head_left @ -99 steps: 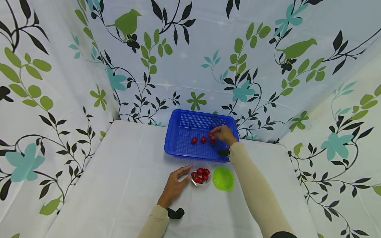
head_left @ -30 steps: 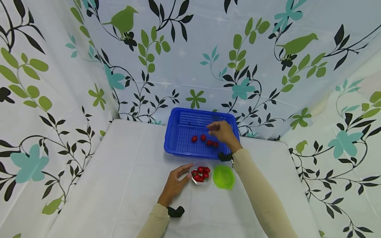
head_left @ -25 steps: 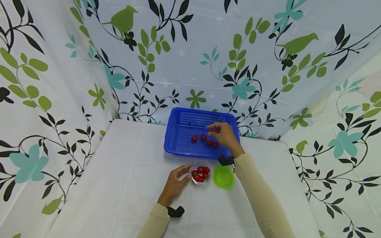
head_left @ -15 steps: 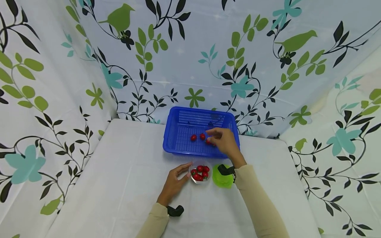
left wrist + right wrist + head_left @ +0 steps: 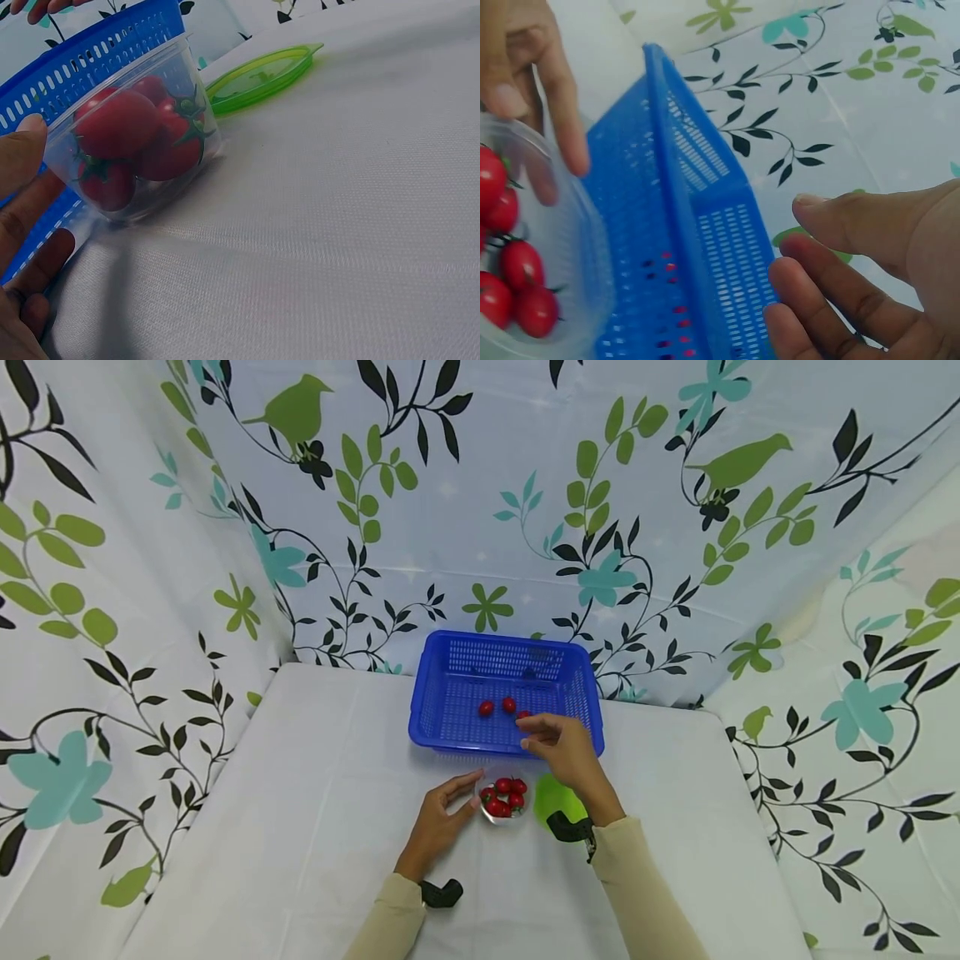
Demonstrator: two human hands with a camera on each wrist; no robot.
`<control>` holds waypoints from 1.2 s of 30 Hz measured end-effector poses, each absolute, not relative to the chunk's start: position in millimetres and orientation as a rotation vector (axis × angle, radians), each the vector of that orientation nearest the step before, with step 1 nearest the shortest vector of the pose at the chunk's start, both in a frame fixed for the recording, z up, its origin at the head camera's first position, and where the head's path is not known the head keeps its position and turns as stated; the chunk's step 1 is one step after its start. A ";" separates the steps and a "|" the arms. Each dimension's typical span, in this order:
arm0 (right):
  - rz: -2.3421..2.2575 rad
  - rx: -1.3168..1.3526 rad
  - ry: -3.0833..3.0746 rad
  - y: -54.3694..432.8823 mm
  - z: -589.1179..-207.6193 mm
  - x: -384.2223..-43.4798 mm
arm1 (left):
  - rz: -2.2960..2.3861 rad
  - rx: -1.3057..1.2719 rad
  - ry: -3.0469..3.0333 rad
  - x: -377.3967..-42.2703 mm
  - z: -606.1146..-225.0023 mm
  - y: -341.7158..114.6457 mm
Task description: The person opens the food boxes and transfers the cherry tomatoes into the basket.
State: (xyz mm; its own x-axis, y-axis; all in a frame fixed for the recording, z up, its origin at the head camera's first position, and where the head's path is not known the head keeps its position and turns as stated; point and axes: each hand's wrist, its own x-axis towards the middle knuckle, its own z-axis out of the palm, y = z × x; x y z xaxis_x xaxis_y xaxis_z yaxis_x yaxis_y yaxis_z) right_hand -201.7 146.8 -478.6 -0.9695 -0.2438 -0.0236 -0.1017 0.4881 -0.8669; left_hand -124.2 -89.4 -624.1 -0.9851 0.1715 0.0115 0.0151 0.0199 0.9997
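Note:
My left hand (image 5: 438, 822) grips the left side of a small clear plastic container (image 5: 577, 247), its thumb and fingers at the rim and wall. Several red cherry tomatoes (image 5: 504, 797) with green stems fill it. Behind stands a blue plastic basket (image 5: 465, 739) with a few more tomatoes (image 5: 487, 708) on its floor, some hidden by my right hand (image 5: 567, 756). That hand hovers over the basket's front right edge, fingers bent loosely and nothing between thumb and fingertips. A bright green lid (image 5: 553, 795) lies right of the container, partly under my right wrist.
A white cloth (image 5: 337, 827) covers the table. Patterned curtains (image 5: 450, 510) with leaves and birds stand close behind the basket and on both sides. A dark wrist camera (image 5: 442, 893) sits on the left wrist, another (image 5: 567, 827) on the right.
My right hand has let go of a tomato inside the basket and drawn back toward the front edge, over the lid. My left hand and the container have stayed in place.

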 end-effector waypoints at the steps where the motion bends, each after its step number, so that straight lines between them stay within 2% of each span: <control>1: -1.500 -0.300 2.574 147.0 -480.3 -198.1 | 2.114 0.189 2.154 -124.4 -624.1 -89.2; 22: -1.543 -0.124 2.536 139.0 -527.0 -153.4 | 2.110 0.183 2.177 -125.7 -628.4 -88.7; 36: -1.449 -0.199 2.558 127.4 -542.3 -141.6 | 2.124 0.194 2.169 -124.8 -626.0 -87.9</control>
State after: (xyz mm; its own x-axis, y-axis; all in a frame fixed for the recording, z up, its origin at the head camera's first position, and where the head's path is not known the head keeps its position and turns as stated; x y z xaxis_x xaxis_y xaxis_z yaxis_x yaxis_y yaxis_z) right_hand -141.6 127.4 -542.3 -0.9720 -0.2114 -0.1023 -0.0211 0.5122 -0.8586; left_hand -124.8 -87.9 -626.0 -0.9869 0.1603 0.0180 0.0213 0.0193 0.9996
